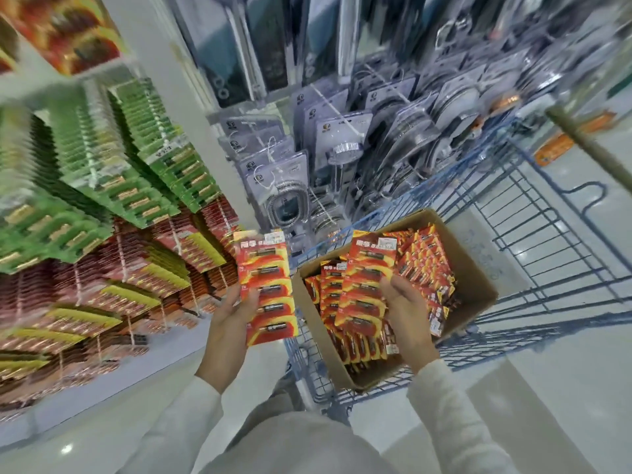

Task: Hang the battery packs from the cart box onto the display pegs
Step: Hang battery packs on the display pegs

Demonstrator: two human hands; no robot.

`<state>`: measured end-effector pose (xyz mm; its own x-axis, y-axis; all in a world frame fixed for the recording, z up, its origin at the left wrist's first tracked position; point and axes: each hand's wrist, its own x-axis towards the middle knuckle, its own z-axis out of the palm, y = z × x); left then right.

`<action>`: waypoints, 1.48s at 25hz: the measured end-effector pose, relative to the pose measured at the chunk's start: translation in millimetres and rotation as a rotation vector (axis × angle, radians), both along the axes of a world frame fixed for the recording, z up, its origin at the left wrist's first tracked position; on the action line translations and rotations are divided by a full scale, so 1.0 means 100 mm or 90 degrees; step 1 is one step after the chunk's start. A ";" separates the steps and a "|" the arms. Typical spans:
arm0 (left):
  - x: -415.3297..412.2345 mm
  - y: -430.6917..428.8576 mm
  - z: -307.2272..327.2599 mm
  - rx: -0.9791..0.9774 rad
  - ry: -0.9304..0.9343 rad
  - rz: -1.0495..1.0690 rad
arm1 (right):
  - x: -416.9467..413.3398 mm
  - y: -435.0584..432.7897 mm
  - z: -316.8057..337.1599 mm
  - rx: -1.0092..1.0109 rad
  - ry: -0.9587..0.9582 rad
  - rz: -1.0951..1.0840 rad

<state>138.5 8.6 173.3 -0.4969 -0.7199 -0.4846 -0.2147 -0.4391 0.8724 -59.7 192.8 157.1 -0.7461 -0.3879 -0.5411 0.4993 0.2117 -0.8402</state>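
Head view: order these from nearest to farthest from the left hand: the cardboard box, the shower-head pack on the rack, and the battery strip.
1. battery strip: gripped in the left hand itself.
2. cardboard box: just to the right, in the cart.
3. shower-head pack: up ahead, hanging on the rack.

Red-and-yellow battery packs point(268, 289), brown cardboard box point(472, 278), blue wire cart point(547, 241) (grid-patterned), green hanging packs point(102, 186)

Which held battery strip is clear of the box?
Left strip, in the left hand, beside the cardboard box; right strip, in the right hand, overlaps it.
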 end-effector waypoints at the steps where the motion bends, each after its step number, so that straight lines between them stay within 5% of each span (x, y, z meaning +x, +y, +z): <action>1: 0.05 0.01 0.09 0.004 0.021 0.032 | 0.05 0.00 0.15 -0.031 0.009 0.011; 7: 0.53 0.02 0.72 0.000 0.173 0.189 | 0.41 -0.24 1.02 -0.136 0.034 0.125; 16: 1.18 -0.42 1.31 -0.096 0.219 0.288 | 1.09 -1.09 1.68 -0.221 0.069 0.177; 27: 2.06 -1.58 1.99 -0.206 0.260 0.261 | 2.10 -2.45 2.17 -0.259 0.094 0.172; 37: 1.97 -2.06 2.52 -0.299 0.305 0.225 | 2.16 -2.77 2.28 -0.260 0.083 0.118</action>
